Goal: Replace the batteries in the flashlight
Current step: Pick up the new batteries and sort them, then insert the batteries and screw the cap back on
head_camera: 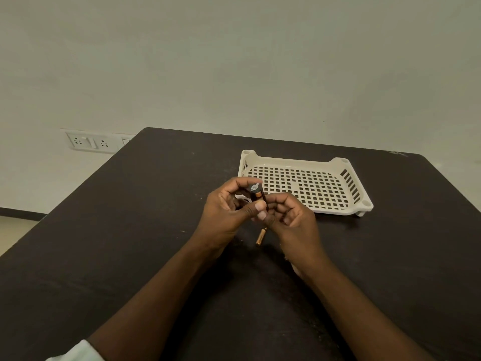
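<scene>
My left hand (229,204) and my right hand (294,217) meet above the middle of the dark table (130,230). Between them stands a small black battery holder (256,192), held upright, its round metal-contact end facing up. A copper-topped battery shows in its side slot. My left thumb and fingers wrap the holder; my right fingertips pinch its lower part. A loose gold and black battery (260,237) lies on the table just below my hands. The flashlight body is not visible.
A cream perforated plastic tray (338,162) sits behind my hands toward the right. Wall sockets (88,142) are at the left behind the table's far corner. A pale wall stands beyond the table.
</scene>
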